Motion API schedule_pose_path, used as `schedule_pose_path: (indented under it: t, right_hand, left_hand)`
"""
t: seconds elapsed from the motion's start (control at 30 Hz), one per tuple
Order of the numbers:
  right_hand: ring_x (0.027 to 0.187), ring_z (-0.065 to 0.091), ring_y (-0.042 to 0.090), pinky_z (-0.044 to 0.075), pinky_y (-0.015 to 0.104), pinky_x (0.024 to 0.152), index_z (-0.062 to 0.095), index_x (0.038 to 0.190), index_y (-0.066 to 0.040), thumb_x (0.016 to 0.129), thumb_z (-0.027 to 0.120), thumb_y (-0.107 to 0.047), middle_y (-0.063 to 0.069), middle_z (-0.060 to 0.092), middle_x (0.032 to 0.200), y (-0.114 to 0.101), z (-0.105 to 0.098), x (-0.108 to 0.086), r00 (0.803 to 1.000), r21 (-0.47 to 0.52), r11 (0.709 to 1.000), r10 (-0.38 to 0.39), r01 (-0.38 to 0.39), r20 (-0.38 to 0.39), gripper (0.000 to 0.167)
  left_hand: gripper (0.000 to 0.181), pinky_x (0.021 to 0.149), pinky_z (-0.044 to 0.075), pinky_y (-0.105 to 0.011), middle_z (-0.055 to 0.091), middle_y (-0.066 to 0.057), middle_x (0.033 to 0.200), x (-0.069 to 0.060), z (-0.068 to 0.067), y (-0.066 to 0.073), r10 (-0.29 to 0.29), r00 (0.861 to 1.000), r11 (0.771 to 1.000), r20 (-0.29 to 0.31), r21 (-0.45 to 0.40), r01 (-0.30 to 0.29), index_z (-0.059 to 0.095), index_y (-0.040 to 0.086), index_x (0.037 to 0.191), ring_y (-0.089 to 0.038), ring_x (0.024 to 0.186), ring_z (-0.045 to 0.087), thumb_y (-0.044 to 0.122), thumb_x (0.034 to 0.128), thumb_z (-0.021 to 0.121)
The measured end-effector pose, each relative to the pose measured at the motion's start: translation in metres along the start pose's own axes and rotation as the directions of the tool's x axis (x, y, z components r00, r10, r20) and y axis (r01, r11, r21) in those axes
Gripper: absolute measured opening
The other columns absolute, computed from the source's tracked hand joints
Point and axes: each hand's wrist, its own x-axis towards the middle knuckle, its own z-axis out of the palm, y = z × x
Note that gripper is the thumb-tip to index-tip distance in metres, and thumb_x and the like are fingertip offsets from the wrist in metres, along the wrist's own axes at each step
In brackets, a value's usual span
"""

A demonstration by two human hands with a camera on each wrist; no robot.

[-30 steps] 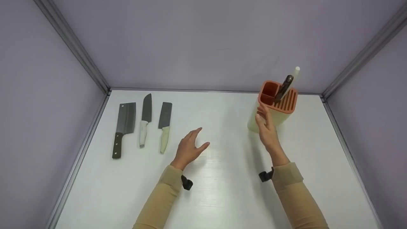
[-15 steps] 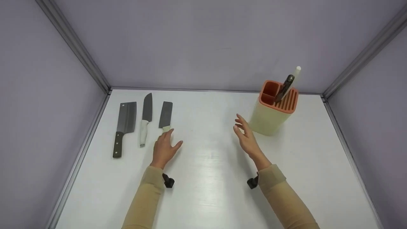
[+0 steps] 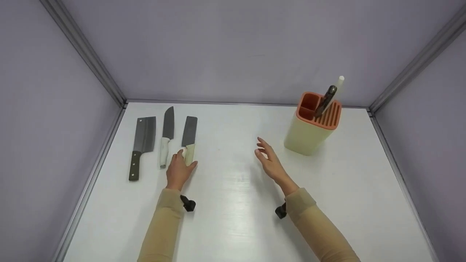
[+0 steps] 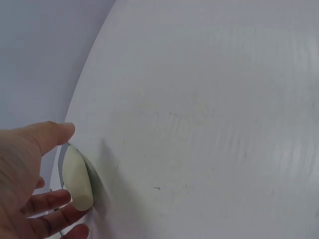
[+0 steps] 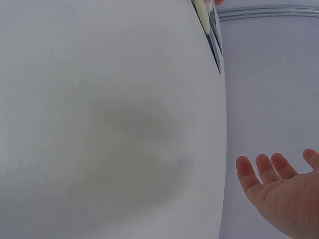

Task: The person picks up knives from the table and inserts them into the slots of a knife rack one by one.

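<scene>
In the head view my left hand (image 3: 178, 170) is at the cream handle (image 3: 189, 153) of a small square-tipped knife (image 3: 189, 131) lying flat, blade pointing away. The left wrist view has the thumb (image 4: 59, 133) on one side of that cream handle (image 4: 77, 181) and the fingers (image 4: 50, 201) on the other, spread around it; a gap shows between thumb and handle. My right hand (image 3: 272, 163) hovers over the middle of the white table, fingers loosely bent, holding nothing. Left of the small knife lie a white-handled knife (image 3: 164, 153) and a cleaver (image 3: 144, 134) with a dark riveted handle.
A cream knife block (image 3: 305, 137) with an orange slotted top (image 3: 331, 120) stands at the back right. A dark-handled knife (image 3: 327, 100) and a white handle (image 3: 340, 83) stick up from it. Grey panels (image 3: 233, 54) wall the table at the back and sides.
My left hand has moved left to the small knife's cream handle. The right hand has drawn away from the knife block, leftward and nearer. The knives stay where they were.
</scene>
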Motion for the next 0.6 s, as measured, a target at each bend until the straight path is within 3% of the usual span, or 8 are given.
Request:
schedule_pose_path:
  t: [0.17,0.37,0.6]
  right_hand:
    - [0.132,0.040,0.031,0.028,0.058,0.108,0.028,0.156,-0.016,0.104,0.048,-0.037,0.016,0.038,0.148,0.004,0.010,0.001,0.999,-0.010,1.000,0.023,-0.023,0.041,0.059]
    - [0.132,0.040,0.031,0.028,0.058,0.108,0.029,0.156,-0.018,0.104,0.048,-0.039,0.019,0.037,0.148,0.004,0.020,0.001,0.997,-0.018,1.000,0.026,-0.025,0.078,0.059]
    - [0.132,0.040,0.032,0.028,0.060,0.107,0.029,0.155,-0.014,0.104,0.049,-0.037,0.022,0.037,0.148,0.004,0.024,0.000,0.996,-0.037,0.999,0.022,-0.019,0.088,0.059]
  left_hand:
    - [0.075,0.086,0.049,-0.052,0.054,-0.025,0.125,0.003,0.002,0.000,-0.072,0.997,0.997,0.025,-0.008,0.072,0.040,-0.005,0.144,-0.039,0.108,0.058,0.033,0.0886,0.074]
    - [0.068,0.085,0.048,-0.056,0.051,-0.027,0.130,0.007,0.007,0.004,-0.078,0.997,0.996,0.006,0.039,0.078,0.045,-0.007,0.140,-0.045,0.106,0.058,0.031,0.0896,0.072]
    - [0.047,0.079,0.049,-0.055,0.056,-0.024,0.113,0.009,0.012,0.007,-0.086,0.996,0.994,-0.021,0.064,0.087,0.057,-0.009,0.125,-0.043,0.096,0.061,0.021,0.0907,0.069]
